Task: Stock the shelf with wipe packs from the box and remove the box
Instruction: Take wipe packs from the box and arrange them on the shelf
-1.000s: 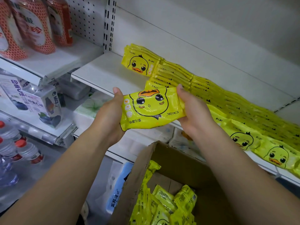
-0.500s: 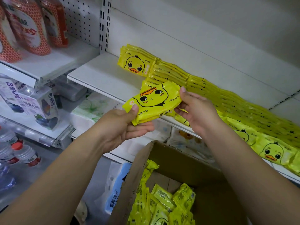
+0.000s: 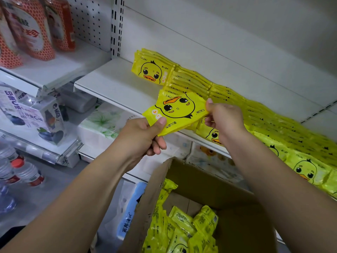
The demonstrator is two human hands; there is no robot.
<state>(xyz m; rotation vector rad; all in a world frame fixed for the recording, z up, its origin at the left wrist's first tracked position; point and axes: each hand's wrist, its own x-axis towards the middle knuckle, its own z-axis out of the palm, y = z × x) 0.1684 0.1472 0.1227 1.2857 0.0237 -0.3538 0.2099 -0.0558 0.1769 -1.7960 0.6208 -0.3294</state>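
Observation:
A yellow wipe pack (image 3: 177, 111) with a duck face is held upside down at the front edge of the white shelf (image 3: 109, 83). My left hand (image 3: 144, 137) pinches its lower left corner with the thumb on top. My right hand (image 3: 222, 117) pinches its right end. Behind it, rows of the same yellow packs (image 3: 191, 81) lie overlapping along the shelf toward the right. The open cardboard box (image 3: 193, 181) sits below my arms, with several yellow packs (image 3: 182, 227) inside.
Orange-and-white pouches (image 3: 31, 28) stand on the upper left shelf. Boxed goods (image 3: 36, 115) and tissue packs (image 3: 102, 123) fill the lower shelves. Water bottles (image 3: 20, 172) stand at the far left. A blue-and-white package (image 3: 131, 207) lies beside the box.
The pack has gone from in front of me up and back to the shelf edge. My left hand shifted from the pack's side to pinching its lower corner.

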